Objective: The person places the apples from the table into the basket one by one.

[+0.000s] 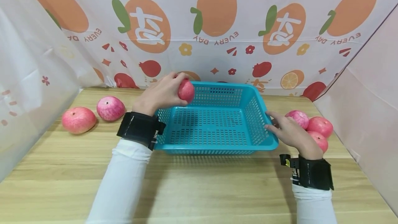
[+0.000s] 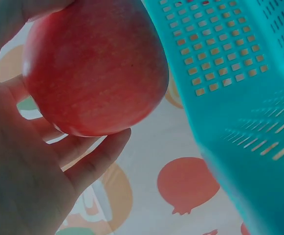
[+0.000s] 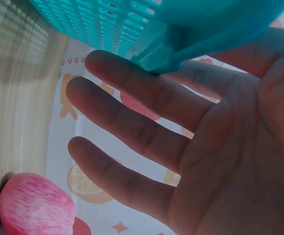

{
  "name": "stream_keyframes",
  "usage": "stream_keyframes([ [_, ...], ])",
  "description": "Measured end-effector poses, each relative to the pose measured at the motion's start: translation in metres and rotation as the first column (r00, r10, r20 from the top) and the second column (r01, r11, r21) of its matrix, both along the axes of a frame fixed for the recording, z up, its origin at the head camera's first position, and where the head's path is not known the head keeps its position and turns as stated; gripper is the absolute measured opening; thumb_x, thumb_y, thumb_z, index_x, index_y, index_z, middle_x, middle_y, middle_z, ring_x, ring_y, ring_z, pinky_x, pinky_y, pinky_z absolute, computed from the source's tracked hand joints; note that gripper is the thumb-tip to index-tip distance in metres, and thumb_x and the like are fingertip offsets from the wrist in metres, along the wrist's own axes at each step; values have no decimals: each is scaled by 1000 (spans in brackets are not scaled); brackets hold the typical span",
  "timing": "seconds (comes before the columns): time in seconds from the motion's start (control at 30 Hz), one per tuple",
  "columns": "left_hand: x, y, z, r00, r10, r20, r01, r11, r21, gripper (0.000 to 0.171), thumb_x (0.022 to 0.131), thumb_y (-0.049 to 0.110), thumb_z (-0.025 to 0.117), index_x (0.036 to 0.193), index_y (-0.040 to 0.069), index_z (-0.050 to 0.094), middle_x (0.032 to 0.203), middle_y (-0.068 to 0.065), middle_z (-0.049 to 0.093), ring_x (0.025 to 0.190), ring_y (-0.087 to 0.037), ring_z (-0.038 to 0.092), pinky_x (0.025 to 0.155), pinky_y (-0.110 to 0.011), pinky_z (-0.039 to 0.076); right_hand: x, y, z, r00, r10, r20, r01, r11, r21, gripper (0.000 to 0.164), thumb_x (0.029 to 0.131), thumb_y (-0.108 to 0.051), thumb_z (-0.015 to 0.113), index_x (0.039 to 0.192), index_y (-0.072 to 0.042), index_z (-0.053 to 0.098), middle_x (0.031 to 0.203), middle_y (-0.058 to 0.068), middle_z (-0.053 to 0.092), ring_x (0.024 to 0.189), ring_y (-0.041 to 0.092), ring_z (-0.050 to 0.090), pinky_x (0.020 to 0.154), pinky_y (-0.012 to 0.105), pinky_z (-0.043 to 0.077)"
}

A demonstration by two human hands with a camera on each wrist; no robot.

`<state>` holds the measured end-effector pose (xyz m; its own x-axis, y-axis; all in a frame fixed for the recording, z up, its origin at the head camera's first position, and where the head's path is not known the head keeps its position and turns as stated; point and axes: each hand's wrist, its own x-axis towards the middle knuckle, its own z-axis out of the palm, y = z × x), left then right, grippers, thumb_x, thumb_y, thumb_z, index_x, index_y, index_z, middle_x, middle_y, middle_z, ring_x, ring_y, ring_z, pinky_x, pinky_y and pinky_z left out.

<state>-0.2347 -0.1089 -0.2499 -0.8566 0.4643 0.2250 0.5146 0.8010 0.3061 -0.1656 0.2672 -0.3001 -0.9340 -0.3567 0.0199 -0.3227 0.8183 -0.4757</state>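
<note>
My left hand (image 1: 166,91) grips a red apple (image 1: 186,91) over the back left corner of a blue plastic basket (image 1: 214,147). In the left wrist view, the fingers curve round the apple (image 2: 98,68) beside the basket's perforated wall (image 2: 215,49). My right hand (image 1: 287,130) holds the basket's right rim with thumb and forefinger. Its other fingers (image 3: 132,127) stretch out below the rim (image 3: 220,41) in the right wrist view, where the rim hides part of the grip. The basket sits upright on the table, and its visible floor is bare.
Two pinkish apples, one rounder (image 1: 79,120) and one streaked (image 1: 110,108), lie on the wooden table (image 1: 217,189) to the left. Three more apples (image 1: 320,126) cluster to the right, partly behind my right hand. A fruit-printed curtain (image 1: 214,54) hangs close behind the basket.
</note>
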Motion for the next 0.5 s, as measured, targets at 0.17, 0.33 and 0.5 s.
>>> stream_keyframes([
  [0.17, -6, 0, -3, 1000, 0, 21, 0, 1000, 7, 78, 60, 33, 80, 127, 18, 42, 123, -10, 43, 103, -25, 41, 72, -48, 52, -1, 0, 0, 1000, 4, -7, -4, 1000, 9, 57, 88, -17, 57, 131, 10, 32, 107, 29, 57, 89, 35, 58, 68, 48, 54],
  [0.33, -11, 0, -7, 998, 6, 59, -6, 1000, 15, 77, 61, 32, 79, 127, 18, 41, 122, -11, 42, 103, -25, 40, 73, -47, 52, 0, 1, 0, 1000, 2, -7, -2, 1000, 1, 57, 88, -17, 58, 131, 9, 32, 107, 29, 57, 89, 36, 58, 68, 47, 54],
  [0.5, -15, 1, -8, 995, 17, 96, -18, 1000, 16, 77, 61, 31, 79, 127, 18, 41, 123, -10, 41, 103, -25, 39, 73, -46, 52, -1, 1, -2, 1000, 4, -27, -4, 1000, -8, 55, 87, -15, 58, 130, 10, 34, 105, 29, 58, 86, 36, 59, 65, 47, 54],
])
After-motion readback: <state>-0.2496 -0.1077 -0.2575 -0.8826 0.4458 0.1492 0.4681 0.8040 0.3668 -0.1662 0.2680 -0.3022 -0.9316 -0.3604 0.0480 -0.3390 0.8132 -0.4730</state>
